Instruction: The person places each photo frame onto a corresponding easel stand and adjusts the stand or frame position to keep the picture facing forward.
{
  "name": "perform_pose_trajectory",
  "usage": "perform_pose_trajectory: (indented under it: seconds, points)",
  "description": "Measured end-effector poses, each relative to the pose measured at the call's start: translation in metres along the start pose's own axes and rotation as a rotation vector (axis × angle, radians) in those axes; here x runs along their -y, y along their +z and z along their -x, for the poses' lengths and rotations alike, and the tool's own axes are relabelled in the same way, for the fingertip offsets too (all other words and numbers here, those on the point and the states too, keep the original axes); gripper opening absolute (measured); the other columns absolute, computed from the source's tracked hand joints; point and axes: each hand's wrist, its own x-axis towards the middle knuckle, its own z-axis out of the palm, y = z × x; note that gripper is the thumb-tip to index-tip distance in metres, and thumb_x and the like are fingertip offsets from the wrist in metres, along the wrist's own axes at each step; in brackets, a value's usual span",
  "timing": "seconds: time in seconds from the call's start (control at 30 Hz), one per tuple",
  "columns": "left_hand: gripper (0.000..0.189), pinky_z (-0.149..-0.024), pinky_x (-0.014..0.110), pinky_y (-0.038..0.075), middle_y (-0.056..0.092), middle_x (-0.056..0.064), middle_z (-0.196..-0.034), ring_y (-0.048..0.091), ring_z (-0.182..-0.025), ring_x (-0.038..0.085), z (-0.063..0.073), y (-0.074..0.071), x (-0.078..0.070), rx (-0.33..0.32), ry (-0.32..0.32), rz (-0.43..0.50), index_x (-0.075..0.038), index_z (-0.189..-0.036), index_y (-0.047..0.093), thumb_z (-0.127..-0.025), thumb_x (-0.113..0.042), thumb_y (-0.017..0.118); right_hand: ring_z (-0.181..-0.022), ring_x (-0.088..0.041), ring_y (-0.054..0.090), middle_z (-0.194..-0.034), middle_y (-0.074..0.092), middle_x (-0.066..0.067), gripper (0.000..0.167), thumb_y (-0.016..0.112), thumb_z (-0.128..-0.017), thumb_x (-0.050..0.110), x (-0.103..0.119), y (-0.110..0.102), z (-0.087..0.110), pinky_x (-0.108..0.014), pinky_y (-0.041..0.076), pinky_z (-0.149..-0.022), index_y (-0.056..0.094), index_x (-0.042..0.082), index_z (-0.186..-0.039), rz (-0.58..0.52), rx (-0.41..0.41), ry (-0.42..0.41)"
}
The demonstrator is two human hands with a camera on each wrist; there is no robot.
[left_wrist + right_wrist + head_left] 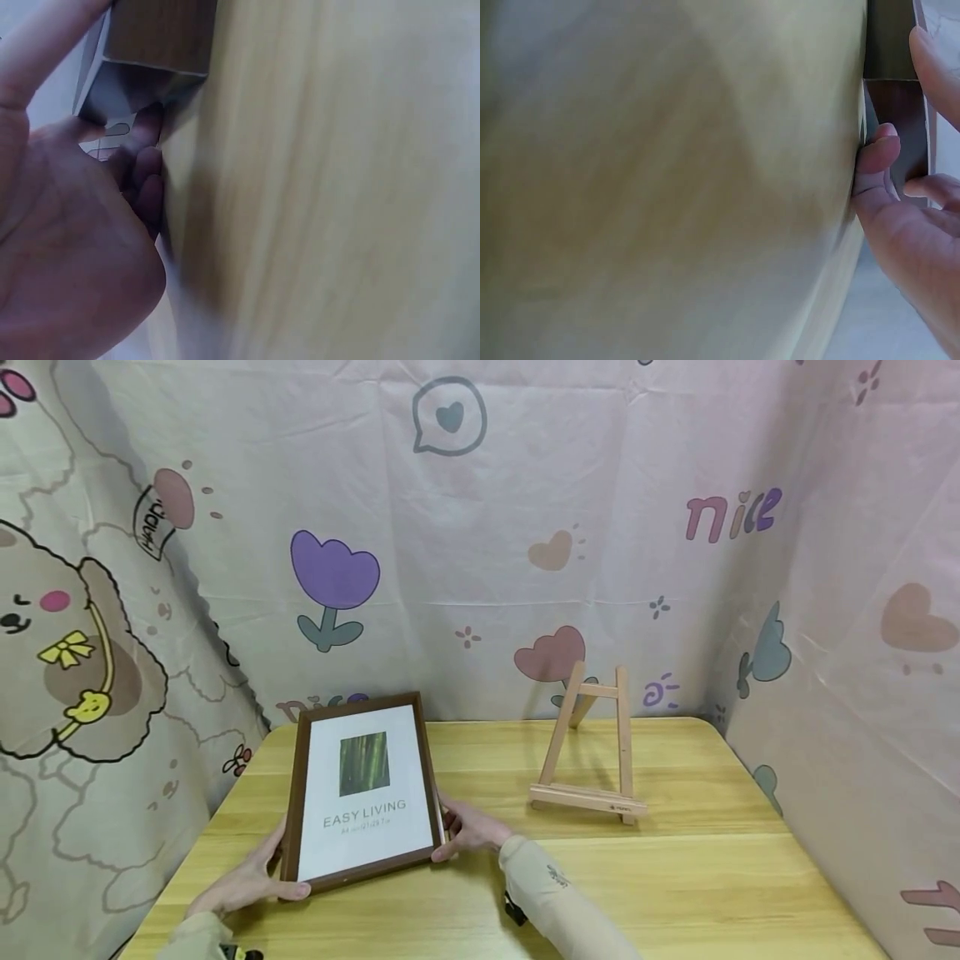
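A brown wooden picture frame [363, 806] with a white "EASY LIVING" insert and a small green picture leans slightly on the left of the table. My left hand [247, 878] grips its lower left corner, thumb on the front edge. At the lower right side, my right hand [474, 827] holds the frame, with the thumb by the corner. In the left wrist view, fingers of the left hand [75, 232] reach behind the dark frame corner [154, 45]. The right wrist view has curled fingers [881, 154] against the frame's edge [901, 105], close to the tabletop.
A small light wooden easel [588, 795] stands on the right half of the table, its ledge facing me. The wood-grain table [697, 877] ends at a printed cloth backdrop [480, 527], which also hangs along both sides.
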Motion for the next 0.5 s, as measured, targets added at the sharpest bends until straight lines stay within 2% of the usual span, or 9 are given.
perform_pose_trajectory:
  seconds: [0.2,0.5]
  points:
    - [0.136,-0.109,0.082,0.001,-0.020,0.039,-0.159,-0.012,-0.142,0.066,0.0000,0.0014,-0.0005,0.004,-0.029,0.018,-0.002,-0.154,-0.028,-0.080,-0.026,0.084,-0.076,-0.012,0.050,-0.093,0.059,-0.004,0.115,0.087,-0.075,0.006,-0.0019,0.0001,-0.0009,-0.018,0.046,-0.065,0.014,0.019,-0.163,-0.003,-0.013,-0.027]
    - [0.134,-0.111,0.079,0.022,-0.016,0.042,-0.158,0.002,-0.143,0.066,-0.0012,0.0009,-0.0006,-0.001,-0.029,0.013,-0.002,-0.154,-0.028,-0.082,-0.026,0.083,-0.074,-0.012,0.052,-0.089,0.061,-0.005,0.117,0.086,-0.075,0.005,-0.0022,-0.0001,-0.0021,-0.018,0.046,-0.063,0.012,0.020,-0.164,-0.004,-0.013,-0.039]
